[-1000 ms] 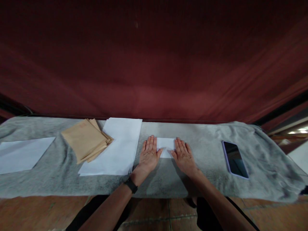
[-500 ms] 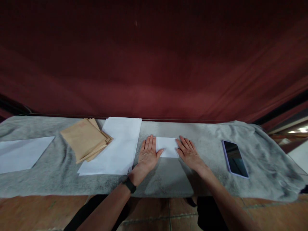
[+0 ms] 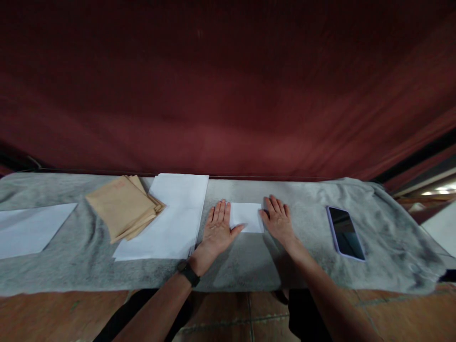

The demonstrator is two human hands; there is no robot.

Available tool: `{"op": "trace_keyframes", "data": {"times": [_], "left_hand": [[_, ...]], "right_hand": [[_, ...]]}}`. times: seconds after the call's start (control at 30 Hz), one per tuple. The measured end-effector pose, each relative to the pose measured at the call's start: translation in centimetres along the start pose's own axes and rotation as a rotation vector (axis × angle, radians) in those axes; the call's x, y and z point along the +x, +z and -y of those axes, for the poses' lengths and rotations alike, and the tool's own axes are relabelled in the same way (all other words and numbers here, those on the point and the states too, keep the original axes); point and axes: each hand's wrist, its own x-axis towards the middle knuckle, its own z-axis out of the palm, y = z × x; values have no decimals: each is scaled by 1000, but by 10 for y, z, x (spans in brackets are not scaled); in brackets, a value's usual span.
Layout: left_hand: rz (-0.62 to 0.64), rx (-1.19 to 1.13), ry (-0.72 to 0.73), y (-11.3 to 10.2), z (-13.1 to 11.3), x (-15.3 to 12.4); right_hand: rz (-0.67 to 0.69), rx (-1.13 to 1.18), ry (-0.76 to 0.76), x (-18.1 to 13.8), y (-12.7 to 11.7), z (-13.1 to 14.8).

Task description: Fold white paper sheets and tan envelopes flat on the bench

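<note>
A small white rectangle of paper, which looks folded, lies flat on the grey cloth. My left hand rests palm down at its left edge, fingers stretched out and the thumb over the paper's lower left part. At the right edge of the paper is my right hand, laid flat with its fingers spread. The fingertips of both hands point away from me. Neither hand grips anything.
Left of my hands lies a stack of white sheets, with several brown envelopes overlapping it. Another white sheet sits at the far left. A phone lies to the right. Behind the cloth hangs dark red fabric.
My right hand has turned more upright, its fingers now pointing farther forward beside the paper. My left hand stays at the left edge, the thumb reaching slightly farther over the paper.
</note>
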Motion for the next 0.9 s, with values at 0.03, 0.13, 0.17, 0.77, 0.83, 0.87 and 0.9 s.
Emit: {"op": "trace_keyframes", "data": {"times": [0.03, 0.13, 0.17, 0.77, 0.83, 0.87, 0.9], "left_hand": [[-2, -3, 0, 0, 0, 0], [-25, -17, 11, 3, 1, -2], [-35, -21, 16, 4, 2, -2], [-37, -138, 575, -8, -21, -16], [-23, -156, 622, -7, -24, -20], [-20, -159, 625, -7, -25, -22], [-20, -161, 619, -6, -26, -24]], "right_hand": [[-12, -4, 12, 1, 0, 1], [-51, -4, 45, 6, 1, 5], [-62, 1, 54, 7, 1, 6], [22, 395, -259, -10, 5, 46], [68, 384, -311, -17, 4, 52], [88, 366, -326, -20, 3, 53], [106, 345, -335, -21, 1, 54]]}}
